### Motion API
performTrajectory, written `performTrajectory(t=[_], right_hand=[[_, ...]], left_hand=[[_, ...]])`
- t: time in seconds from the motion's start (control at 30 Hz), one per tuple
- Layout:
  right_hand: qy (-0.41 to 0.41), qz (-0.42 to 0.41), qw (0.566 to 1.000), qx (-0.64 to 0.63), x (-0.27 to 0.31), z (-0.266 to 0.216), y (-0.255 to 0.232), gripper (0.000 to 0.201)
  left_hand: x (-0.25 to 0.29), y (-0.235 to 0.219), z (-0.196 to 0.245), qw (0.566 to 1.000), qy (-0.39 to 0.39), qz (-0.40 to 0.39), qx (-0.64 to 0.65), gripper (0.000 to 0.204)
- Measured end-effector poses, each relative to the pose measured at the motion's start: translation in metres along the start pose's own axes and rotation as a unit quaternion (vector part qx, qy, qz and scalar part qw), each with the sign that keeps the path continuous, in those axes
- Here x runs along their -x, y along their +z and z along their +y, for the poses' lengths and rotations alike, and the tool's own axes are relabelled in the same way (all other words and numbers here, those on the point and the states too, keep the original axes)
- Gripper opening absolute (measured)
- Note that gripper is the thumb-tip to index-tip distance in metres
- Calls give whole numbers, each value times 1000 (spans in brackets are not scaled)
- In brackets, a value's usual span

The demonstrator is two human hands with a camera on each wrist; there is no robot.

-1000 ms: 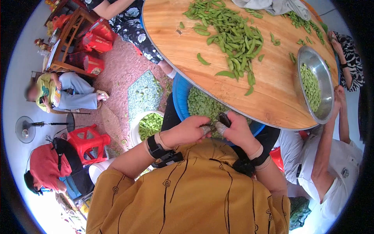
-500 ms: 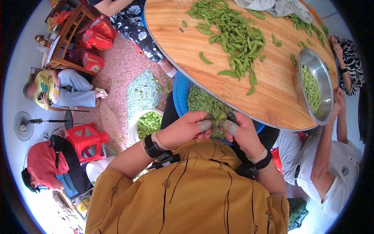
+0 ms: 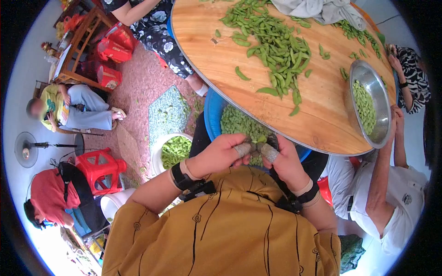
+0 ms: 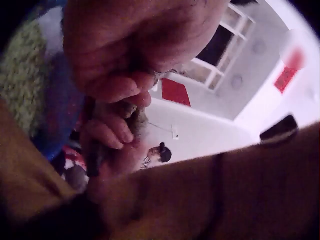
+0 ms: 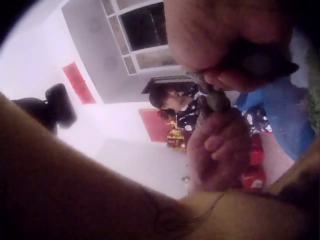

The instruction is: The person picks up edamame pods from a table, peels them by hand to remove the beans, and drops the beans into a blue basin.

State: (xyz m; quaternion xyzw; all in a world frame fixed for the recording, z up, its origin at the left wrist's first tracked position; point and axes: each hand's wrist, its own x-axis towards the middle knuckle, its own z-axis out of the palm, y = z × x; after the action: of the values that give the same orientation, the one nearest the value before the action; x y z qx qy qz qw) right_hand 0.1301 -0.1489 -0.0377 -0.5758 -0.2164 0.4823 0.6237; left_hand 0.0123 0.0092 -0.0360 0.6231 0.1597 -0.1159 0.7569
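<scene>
Thumb-to-thumb over the blue basin [image 3: 212, 115], my left hand [image 3: 223, 154] and right hand [image 3: 288, 161] pinch a small green soybean pod [image 3: 261, 138] between their fingertips. Grey wrapping covers both thumbs. Below them, shelled green beans [image 3: 239, 122] fill the basin. In the left wrist view, the left hand [image 4: 140, 40] curls its fingers close to the right hand's fingertips. The right wrist view has the right hand [image 5: 225, 45] dark against the light, with the pod hidden by the fingers.
Soybean pods [image 3: 281, 53] lie spread on the round wooden table [image 3: 202, 46], whose edge overhangs the basin. A metal bowl [image 3: 386, 108] of shelled beans sits at its right edge. At left stand a white bucket [image 3: 157, 158] of green pods and a red stool [image 3: 99, 170]. Other people sit around.
One second ago the hands were at the same place with darker fingertips showing; since then the thumbs have come together around a green pod. Over the last half second, the hands barely moved.
</scene>
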Motion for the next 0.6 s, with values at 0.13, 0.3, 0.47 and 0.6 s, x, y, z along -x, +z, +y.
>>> performTrajectory(t=[0.13,0.3,0.47,0.6], right_hand=[[72,-60,991,-95,0,3,-9,19],[-162,91,896,403,6,1,-6,24],[-151,57,912,377,0,2,-13,21],[125,-49,986,101,0,-24,-15,13]], left_hand=[[3,-2,-4,954,-71,-37,290,21],[-3,0,-5,950,104,147,-256,20],[-6,8,-1,888,234,88,-386,9],[-3,9,9,931,249,12,-268,10]])
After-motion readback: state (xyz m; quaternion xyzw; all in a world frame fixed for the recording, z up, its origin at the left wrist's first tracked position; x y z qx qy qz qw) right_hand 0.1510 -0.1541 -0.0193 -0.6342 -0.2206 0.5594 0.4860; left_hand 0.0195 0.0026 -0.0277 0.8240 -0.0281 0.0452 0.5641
